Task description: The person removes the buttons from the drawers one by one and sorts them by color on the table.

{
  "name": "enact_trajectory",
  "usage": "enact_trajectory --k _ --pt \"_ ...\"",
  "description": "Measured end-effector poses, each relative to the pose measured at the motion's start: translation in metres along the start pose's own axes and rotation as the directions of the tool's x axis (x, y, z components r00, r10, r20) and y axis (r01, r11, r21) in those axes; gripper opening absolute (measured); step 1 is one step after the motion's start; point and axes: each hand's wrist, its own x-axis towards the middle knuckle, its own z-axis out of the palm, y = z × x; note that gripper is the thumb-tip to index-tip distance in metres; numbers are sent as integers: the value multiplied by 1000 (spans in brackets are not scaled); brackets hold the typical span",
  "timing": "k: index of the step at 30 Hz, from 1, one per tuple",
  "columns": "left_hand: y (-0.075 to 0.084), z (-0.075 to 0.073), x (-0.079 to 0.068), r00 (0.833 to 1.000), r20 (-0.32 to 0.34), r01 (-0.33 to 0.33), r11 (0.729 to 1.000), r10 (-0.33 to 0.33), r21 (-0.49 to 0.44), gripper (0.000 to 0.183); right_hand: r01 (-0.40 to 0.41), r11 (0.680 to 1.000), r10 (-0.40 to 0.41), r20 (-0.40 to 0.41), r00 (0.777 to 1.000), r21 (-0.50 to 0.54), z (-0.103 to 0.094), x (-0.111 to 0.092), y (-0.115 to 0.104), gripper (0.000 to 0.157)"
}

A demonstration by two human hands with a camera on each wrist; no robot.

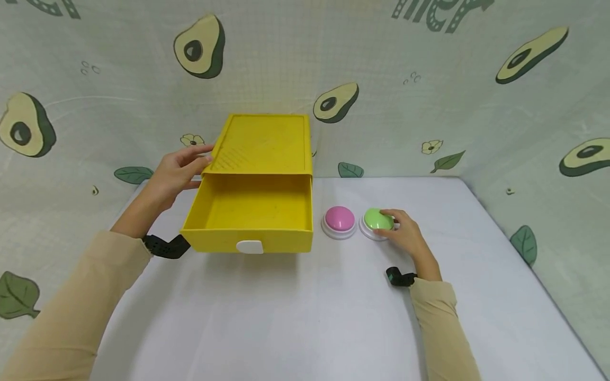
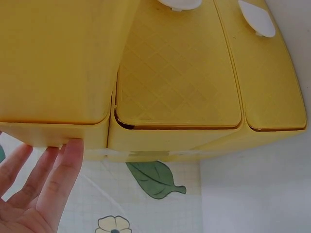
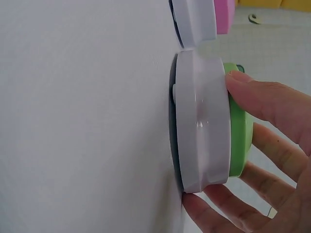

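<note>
A yellow drawer cabinet (image 1: 269, 145) stands at the back of the table, its top drawer (image 1: 205, 241) pulled out and bare inside. That drawer has a white handle (image 1: 250, 246). Against the cabinet's left side rests my left hand (image 1: 167, 172); in the left wrist view its extended fingers (image 2: 60, 184) touch the yellow side wall. Right of the cabinet, my right hand (image 1: 405, 233) holds a green dome button (image 1: 376, 218) on a round white base (image 3: 204, 116). The thumb lies at the dome's edge, and the other fingers curve round the far side. The button's underside meets the tabletop.
Just left of the green button sits a pink dome button (image 1: 340, 218) on a similar white base. Lower closed drawers (image 2: 180, 73) with white handles show in the left wrist view. A printed avocado curtain (image 1: 267, 63) hangs behind the white table (image 1: 295, 323).
</note>
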Motion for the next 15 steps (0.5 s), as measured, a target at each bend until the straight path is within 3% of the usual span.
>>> enact_trajectory --k 15 --pt "0 0 0 1000 4 -3 1000 3 -8 63 9 1000 -8 22 1000 -26 0 1 -2 62"
